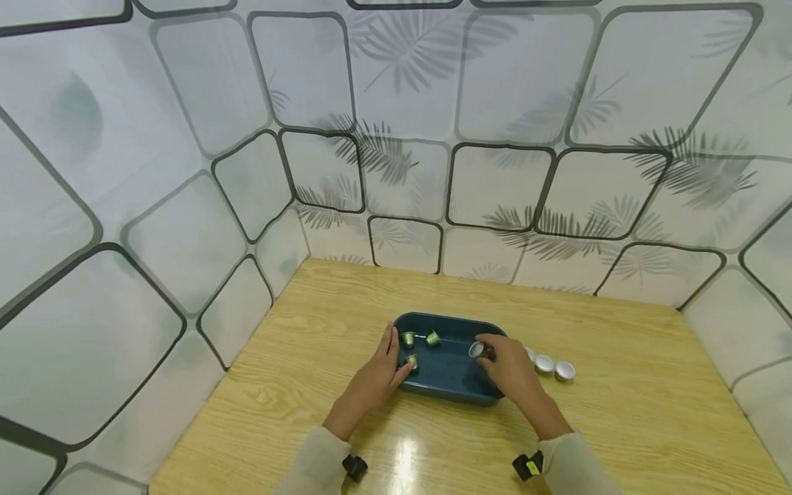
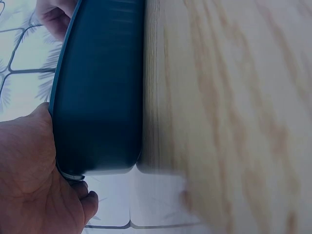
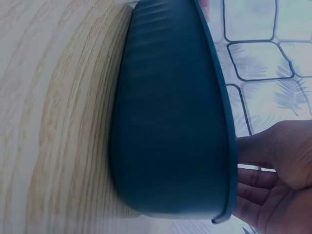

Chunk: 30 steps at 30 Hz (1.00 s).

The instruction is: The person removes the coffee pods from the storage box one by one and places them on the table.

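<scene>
A dark blue rectangular tray [image 1: 450,375] stands on the wooden table. My left hand [image 1: 376,377] holds its left end, thumb over the rim and fingers along the outside; the left wrist view shows fingers bent round the tray's end. Over the tray's right part, my right hand [image 1: 512,368] pinches a coffee capsule [image 1: 476,349], its pale lid facing left. Green coffee capsules lie at the tray's left: one by the left wall [image 1: 408,339], one further right [image 1: 432,338], and one beside my left thumb [image 1: 412,361]. In the right wrist view, the tray wall hides the pinched capsule.
Just right of the tray, coffee capsules with silvery lids stand in a row on the table: one [image 1: 530,354] partly behind my right hand, a middle one [image 1: 544,364] and an outer one [image 1: 564,371]. Patterned white walls [image 1: 402,179] enclose the table's back and sides.
</scene>
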Tool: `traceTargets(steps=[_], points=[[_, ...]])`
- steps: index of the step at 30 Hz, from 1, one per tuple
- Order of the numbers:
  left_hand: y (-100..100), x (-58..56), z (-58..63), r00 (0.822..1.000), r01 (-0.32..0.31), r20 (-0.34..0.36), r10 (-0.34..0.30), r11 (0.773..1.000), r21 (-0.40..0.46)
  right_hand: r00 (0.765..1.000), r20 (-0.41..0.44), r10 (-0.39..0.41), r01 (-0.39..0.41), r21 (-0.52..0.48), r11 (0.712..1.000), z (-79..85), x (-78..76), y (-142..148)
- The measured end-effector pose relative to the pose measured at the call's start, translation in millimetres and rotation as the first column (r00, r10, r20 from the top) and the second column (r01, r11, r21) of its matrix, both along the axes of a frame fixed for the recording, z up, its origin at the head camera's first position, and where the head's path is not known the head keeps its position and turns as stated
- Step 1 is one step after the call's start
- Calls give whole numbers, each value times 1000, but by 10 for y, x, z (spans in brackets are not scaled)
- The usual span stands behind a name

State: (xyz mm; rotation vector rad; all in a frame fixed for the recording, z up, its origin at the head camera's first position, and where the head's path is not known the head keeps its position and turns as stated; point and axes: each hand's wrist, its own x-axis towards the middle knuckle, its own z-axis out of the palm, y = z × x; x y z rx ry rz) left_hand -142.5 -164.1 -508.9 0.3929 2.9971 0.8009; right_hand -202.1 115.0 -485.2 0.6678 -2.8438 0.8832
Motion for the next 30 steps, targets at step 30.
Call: traceTargets(steps=[30], points=[[7, -30, -35, 1000, -10, -12, 10, 1000, -5, 995, -70, -66, 56, -134, 989, 115, 258, 290]])
